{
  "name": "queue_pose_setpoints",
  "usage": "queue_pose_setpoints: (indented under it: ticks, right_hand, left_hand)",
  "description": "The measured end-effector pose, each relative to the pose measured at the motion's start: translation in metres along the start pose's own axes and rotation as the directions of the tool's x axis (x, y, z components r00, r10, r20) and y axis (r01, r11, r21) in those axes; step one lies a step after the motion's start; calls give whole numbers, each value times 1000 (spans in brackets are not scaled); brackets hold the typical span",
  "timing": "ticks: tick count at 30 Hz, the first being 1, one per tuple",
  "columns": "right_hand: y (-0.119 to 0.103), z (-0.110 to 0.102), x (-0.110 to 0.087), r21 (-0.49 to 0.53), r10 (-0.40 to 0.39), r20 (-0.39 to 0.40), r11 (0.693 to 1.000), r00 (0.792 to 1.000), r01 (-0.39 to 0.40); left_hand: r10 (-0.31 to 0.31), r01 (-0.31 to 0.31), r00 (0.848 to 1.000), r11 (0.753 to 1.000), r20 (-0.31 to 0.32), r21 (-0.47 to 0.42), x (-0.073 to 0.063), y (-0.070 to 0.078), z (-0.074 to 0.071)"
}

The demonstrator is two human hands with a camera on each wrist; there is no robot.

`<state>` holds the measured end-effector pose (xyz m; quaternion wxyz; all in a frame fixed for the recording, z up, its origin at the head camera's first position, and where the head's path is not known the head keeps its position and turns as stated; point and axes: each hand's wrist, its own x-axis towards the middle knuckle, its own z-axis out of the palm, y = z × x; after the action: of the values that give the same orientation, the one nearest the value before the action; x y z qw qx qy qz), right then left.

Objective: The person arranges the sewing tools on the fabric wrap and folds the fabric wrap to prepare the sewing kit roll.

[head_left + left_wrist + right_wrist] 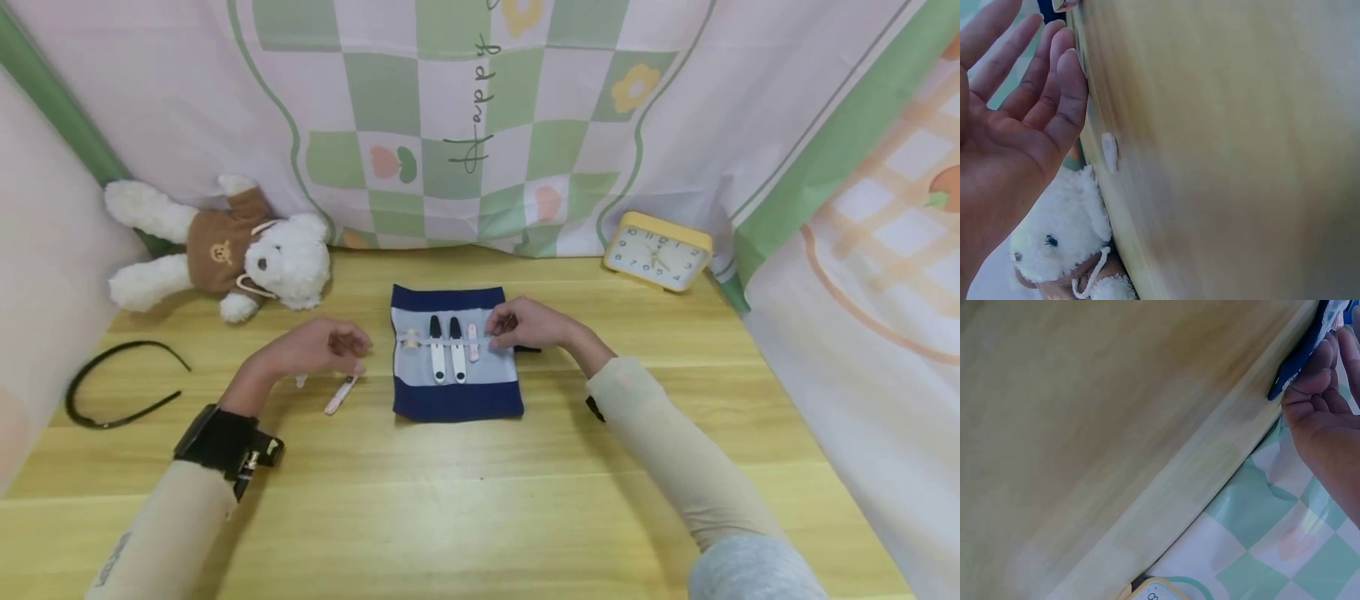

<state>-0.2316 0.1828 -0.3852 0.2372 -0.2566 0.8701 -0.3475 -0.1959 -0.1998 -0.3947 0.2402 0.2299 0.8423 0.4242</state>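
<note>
A navy cloth organizer [457, 404] with a pale lining lies unfolded on the table. Its white elastic band crosses a small beige spool-like piece [411, 339], two slim white tools [448, 367] with black tips and a short pink-and-white piece [473, 343]. My right hand [525, 323] is at the organizer's right edge, fingertips right by the band's end; I cannot tell whether they pinch it. To the left, my left hand [318, 346] has relaxed, loosely bent fingers, palm bare in the left wrist view. Under its fingertips shows a slim pink-and-white piece [341, 397].
A small white piece [1109, 152] lies on the table near my left hand. A black headband [90, 367] is at the far left, a white plush dog [300, 258] in a brown top behind it. A yellow clock [658, 252] stands at the back right, before the curtain [465, 192].
</note>
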Motion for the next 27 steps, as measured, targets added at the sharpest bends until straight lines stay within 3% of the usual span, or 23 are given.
queue_pose_setpoints:
  ticks: [9,20,27]
  right_hand:
    - [0,-1,3,-21,14,12,1000,1000,-14]
    - [1,-1,6,-56,2,14,998,1000,-1]
    - [0,0,4,-59,19,19,998,1000,-18]
  left_hand:
    - [14,-13,999,999,39,-37,-2,-5,0]
    - [8,-11,999,997,36,82,0,-5,1]
    - [54,-61,997,990,60,126,1,-5,0]
